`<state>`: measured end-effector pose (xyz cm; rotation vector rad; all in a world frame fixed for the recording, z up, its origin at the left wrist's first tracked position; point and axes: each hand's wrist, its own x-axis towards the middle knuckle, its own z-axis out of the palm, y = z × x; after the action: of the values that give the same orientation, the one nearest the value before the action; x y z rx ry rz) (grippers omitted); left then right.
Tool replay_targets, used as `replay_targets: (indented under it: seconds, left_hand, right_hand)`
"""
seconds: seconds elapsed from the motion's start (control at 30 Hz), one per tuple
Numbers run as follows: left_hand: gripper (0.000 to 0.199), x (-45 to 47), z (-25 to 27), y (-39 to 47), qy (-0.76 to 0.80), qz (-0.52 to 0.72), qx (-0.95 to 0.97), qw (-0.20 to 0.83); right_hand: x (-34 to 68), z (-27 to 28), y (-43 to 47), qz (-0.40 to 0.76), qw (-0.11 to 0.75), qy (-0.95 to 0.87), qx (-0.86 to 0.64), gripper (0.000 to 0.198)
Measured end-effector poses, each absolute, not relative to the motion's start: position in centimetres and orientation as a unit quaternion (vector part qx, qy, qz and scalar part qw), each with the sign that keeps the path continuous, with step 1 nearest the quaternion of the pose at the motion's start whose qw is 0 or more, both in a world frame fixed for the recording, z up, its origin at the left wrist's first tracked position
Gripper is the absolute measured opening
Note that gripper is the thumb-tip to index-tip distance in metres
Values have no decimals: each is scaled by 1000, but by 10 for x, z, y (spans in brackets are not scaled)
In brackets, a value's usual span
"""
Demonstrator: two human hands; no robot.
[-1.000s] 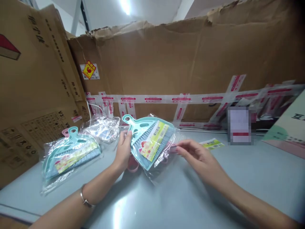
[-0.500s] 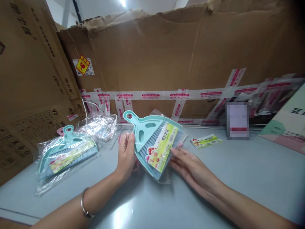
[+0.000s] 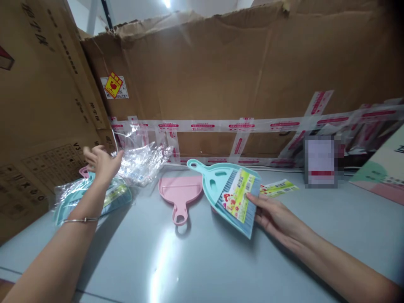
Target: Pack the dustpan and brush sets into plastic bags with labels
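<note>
My right hand [image 3: 273,210] grips a mint-green dustpan [image 3: 217,172] by its lower right side. A blue-bristled brush [image 3: 221,202] sits in the dustpan, partly covered by a yellow-green label card [image 3: 238,195] with red mushrooms. No plastic bag shows around this set. My left hand [image 3: 102,162] hovers with fingers spread, somewhat blurred, just left of a heap of crumpled clear plastic bags [image 3: 142,164]. Below it, partly hidden by the forearm, lies another mint dustpan and brush set [image 3: 71,202] in clear plastic. A pink dustpan [image 3: 179,189] rests on the table, handle towards me.
Behind the work area stands a large cardboard box [image 3: 202,75] with taped seams, and another box [image 3: 41,118] rises at the left. More label cards [image 3: 280,188] lie right of the held dustpan. A blurred-out small object [image 3: 321,162] and a printed board [image 3: 385,168] stand at the right.
The plastic bag has come off the held dustpan. My left hand has let go and moved left to the bag heap, which looks larger. The pink dustpan now shows on the table.
</note>
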<state>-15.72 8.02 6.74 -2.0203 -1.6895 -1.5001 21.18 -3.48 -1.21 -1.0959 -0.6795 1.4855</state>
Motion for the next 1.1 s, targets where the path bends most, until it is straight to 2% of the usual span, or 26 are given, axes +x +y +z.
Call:
replay_targets:
  seconds: [0.07, 0.1, 0.13, 0.2, 0.27, 0.33, 0.4, 0.53, 0.6, 0.63, 0.7, 0.8, 0.87, 1.03, 1.1]
  left_hand:
    - [68, -144, 65, 67, -581, -541, -585, 164]
    - [76, -130, 62, 59, -559, -544, -608, 147]
    - [75, -112, 58, 52, -525, -554, -641, 78]
    - [57, -77, 49, 39, -425, -452, -751, -226]
    - [57, -49, 38, 30, -320, -386, -732, -460]
    - [47, -34, 29, 25, -259, -390, -677, -567]
    - [36, -31, 25, 22, -248, -427, -640, -589]
    - [30, -32, 30, 17, -279, -490, -657, -501]
    - [30, -29, 35, 11, -275, -497, -691, -446]
    - [30, -27, 38, 8, -268, -497, -709, -423]
    - [33, -24, 42, 1, -252, -495, -739, -382]
    - [36, -26, 45, -7, -236, -495, -776, -310]
    - [37, -33, 46, -9, -242, -491, -800, -245]
    - [30, -58, 42, 6, -376, -604, -703, -14]
    - [33, -66, 35, 16, -385, -583, -711, 80]
  right_hand:
    - [216, -8, -29, 633, 563, -295, -442, 18]
    - [215, -6, -28, 641, 562, -298, -429, 19]
    - [213, -3, -27, 651, 557, -301, -418, 20]
    - [207, 1, -29, 675, 531, -316, -403, 20]
    - [205, 1, -31, 696, 492, -343, -395, 19]
    - [212, -1, -29, 674, 471, -379, -425, 20]
    - [229, -4, -22, 565, 502, -410, -510, 24]
    - [256, 3, -11, 267, 614, -416, -616, 45]
    - [248, 15, -13, 128, 589, -547, -581, 42]
    - [238, 22, -15, 73, 530, -651, -539, 36]
    - [213, 36, -20, 50, 401, -789, -463, 29]
    - [181, 53, -22, 61, 313, -840, -438, 28]
    - [174, 63, -19, 40, 305, -853, -422, 22]
    - [195, 75, -3, -137, 412, -800, -414, 13]
    - [203, 66, 9, -172, 365, -820, -407, 10]
